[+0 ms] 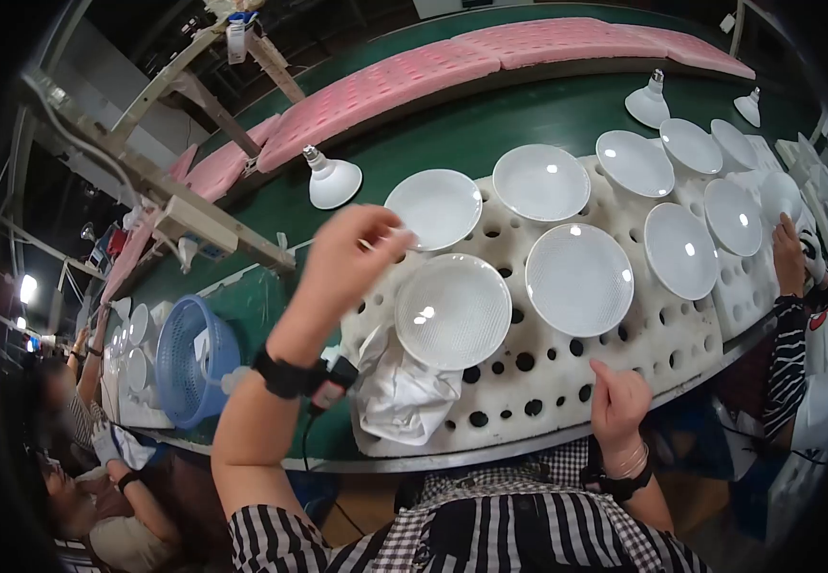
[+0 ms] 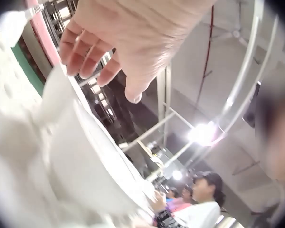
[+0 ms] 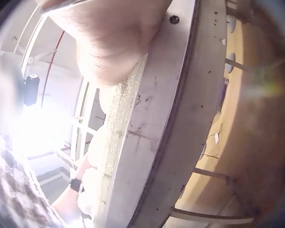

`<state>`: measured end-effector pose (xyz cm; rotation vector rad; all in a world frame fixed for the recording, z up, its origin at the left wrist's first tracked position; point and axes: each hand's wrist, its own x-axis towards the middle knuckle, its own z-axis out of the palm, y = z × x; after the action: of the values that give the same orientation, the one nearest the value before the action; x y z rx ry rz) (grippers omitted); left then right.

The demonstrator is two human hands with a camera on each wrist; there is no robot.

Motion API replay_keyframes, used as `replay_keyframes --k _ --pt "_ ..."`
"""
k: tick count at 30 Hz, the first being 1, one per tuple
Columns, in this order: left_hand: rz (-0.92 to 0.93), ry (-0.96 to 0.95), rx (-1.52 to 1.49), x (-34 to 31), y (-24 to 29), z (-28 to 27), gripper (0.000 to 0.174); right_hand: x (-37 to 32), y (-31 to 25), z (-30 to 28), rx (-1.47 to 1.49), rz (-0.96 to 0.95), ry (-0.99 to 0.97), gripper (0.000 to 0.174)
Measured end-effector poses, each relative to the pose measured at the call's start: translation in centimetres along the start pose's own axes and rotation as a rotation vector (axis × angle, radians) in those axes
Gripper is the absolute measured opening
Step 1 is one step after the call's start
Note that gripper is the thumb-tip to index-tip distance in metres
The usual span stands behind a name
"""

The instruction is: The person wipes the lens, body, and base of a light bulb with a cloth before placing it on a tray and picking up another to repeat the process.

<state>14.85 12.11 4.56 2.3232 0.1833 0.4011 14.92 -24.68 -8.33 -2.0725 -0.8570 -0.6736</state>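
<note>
Close by the rim of a white reflector bulb [image 1: 443, 202], my left hand [image 1: 352, 258] reaches out with loosely bent fingers. The left wrist view shows the left hand's fingers [image 2: 88, 54] spread over pale lamp rims with nothing between them. My right hand [image 1: 621, 401] is at the front edge of the white foam board [image 1: 548, 382], fingers loosely curled and thumb raised, holding nothing. In the right wrist view, only the base of the right hand [image 3: 111, 52] shows, beside the table edge. Several bulbs stand face up in the board, among them a ribbed one [image 1: 453, 311].
A crumpled white cloth [image 1: 404, 401] lies on the board's left end. Left of it stands a blue basket [image 1: 194, 368]. Loose bulbs, one with its screw base up [image 1: 333, 181], sit on the green belt [image 1: 414, 143] before pink foam strips [image 1: 385, 86]. Other people work at both sides.
</note>
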Motion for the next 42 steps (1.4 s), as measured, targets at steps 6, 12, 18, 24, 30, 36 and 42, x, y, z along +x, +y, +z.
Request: replay_keyframes --k 6,12,18,24,30,36,42 --pt "0.090 -0.171 0.420 -6.4 6.9 4.8 0.082 -0.3 -0.5 0.1 -0.017 -0.028 0.001 0.022" --pt "0.114 -0.121 0.602 -7.5 7.6 6.7 0.085 -0.6 -0.6 0.4 -0.053 -0.043 0.019 0.024" --pt "0.249 0.100 0.495 -10.3 7.2 4.5 0.081 -0.3 -2.4 -1.2 0.106 0.218 -0.148 0.024" --pt "0.520 -0.208 -0.066 -16.2 9.9 4.1 0.085 -0.4 -6.7 -2.1 0.770 0.216 -0.427 0.092" --pt "0.628 -0.341 -0.145 -18.0 9.5 5.2 0.091 0.5 -10.5 0.2 1.036 0.300 -0.495 0.090" --pt "0.235 0.196 0.371 -18.1 1.8 6.3 0.071 0.1 -11.7 0.9 1.290 0.452 -0.557 0.088" --pt "0.118 -0.028 0.420 -18.5 -1.2 6.9 0.050 -4.7 -7.1 -1.1 1.488 0.666 -0.583 0.086"
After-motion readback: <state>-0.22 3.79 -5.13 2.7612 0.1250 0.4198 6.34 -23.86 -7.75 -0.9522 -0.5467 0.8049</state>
